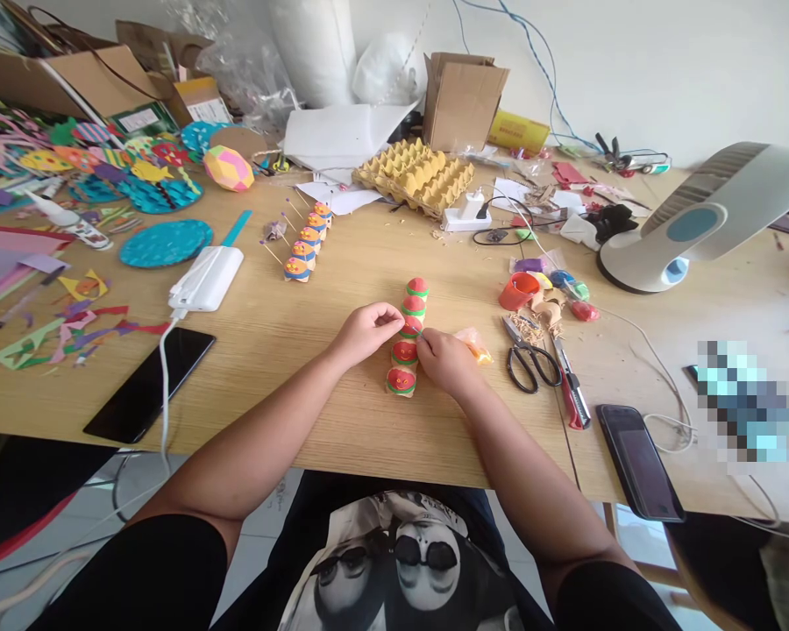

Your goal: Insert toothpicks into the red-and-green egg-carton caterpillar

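A row of egg-carton cups (401,380), painted red on top with green bands, stands on the table in front of me. Its nearer cups carry small yellow face details. My left hand (370,335) comes in from the left, its fingertips pinched together at the middle cup. From the right, my right hand (445,358) curls its fingers against that same cup. Something tiny and pale shows at the right fingertips, too small to name. Just right of my right hand is a clear plastic bag (474,345) with something yellow-orange in it.
Scissors (531,358), a red utility knife (571,386) and a phone (641,460) lie to the right. Behind stand a similar blue-and-orange cup row (309,241) with stick pins, a yellow egg tray (415,175) and a fan (684,223). A power bank (206,279) sits left.
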A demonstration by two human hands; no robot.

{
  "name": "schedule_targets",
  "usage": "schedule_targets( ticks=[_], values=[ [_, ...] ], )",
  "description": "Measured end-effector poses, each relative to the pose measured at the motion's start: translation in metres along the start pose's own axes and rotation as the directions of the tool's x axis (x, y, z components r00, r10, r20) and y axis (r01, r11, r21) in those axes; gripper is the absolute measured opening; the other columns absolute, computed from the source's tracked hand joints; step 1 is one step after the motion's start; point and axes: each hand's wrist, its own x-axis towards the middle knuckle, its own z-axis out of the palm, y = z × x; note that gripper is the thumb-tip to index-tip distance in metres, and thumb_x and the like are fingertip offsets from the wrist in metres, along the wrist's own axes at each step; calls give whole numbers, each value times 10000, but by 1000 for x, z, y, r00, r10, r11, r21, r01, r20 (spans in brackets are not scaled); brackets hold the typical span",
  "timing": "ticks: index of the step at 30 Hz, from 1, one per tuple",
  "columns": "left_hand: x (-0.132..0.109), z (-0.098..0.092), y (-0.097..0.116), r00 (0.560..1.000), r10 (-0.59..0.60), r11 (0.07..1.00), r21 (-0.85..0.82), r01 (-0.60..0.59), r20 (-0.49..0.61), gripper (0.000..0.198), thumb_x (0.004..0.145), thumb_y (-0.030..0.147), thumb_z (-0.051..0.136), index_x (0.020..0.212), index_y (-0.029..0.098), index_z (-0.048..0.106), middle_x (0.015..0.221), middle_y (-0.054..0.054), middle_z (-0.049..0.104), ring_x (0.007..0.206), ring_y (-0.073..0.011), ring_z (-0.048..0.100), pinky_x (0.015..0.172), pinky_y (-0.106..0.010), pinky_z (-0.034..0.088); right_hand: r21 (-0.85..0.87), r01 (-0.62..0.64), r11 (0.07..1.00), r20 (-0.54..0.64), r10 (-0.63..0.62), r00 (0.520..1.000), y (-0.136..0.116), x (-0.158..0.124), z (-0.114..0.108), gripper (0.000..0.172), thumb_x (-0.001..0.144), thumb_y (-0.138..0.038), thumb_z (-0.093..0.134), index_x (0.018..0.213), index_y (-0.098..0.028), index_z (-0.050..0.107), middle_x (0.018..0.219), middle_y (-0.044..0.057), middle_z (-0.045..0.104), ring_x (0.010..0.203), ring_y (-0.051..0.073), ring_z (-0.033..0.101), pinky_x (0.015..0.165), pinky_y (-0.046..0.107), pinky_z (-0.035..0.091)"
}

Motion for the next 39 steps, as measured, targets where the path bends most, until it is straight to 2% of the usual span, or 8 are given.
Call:
schedule_targets(
  ticks=[8,15,39],
  values=[
    [0,2,-2,1000,1,1000,-8,-1,16,244,862,429,682,906,191,710,920,-29,748,828,-162,661,754,-270,517,3,-22,1000,35,22,999,2,3,-2,308,1034,-325,396,877,-220,639,941,82,761,816,220,641,624,309,285],
    [-1,3,4,999,24,999,33,-25,23,235,866,422,671,898,192,708,913,-32,750,828,-170,667,789,-286,534,20,-57,998,46,56,997,-2,3,-5,334,1025,-317,391,883,-212,676,967,99,769,833,239,651,629,313,312],
    [-3,7,11,999,46,999,9,-46,15,222,869,403,660,893,184,688,899,-31,737,816,-164,654,780,-285,524,105,-75,992,79,67,995,-2,7,-6,304,982,-312,392,800,-213,615,933,86,754,819,225,627,631,302,319]
  ],
)
